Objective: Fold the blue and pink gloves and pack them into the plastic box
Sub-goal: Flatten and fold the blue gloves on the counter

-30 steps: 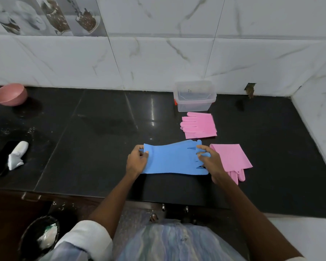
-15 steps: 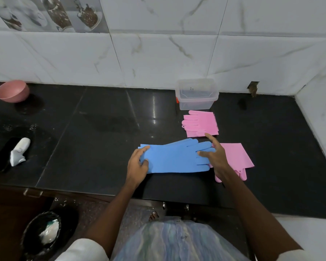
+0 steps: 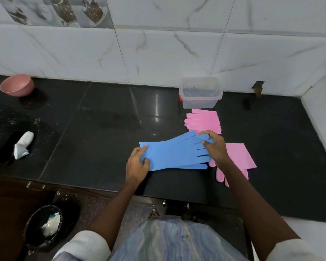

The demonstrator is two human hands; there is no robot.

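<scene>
At the near edge of the black counter (image 3: 102,129), the cuff end of the blue gloves (image 3: 173,153) is pinched by the left hand (image 3: 136,166), thumb on top, while the fingertip end is gripped by the right hand (image 3: 215,147), its fingers curled round the glove fingers. Two blue layers appear to be stacked, slightly fanned apart at the finger end; if the fold is made without squaring them first, an uneven bundle is likely, and the springy rubber may open again once let go. Just beyond and under the right wrist, an unfolded pink glove (image 3: 237,159) is lain over by the right forearm, so it could be dragged towards the counter edge when that arm is drawn across. Farther back, a folded pink glove (image 3: 203,120) lies just in front of the plastic box (image 3: 200,94), which stands against the tiled wall (image 3: 158,53); a bulky fold may not be accepted by the box.
</scene>
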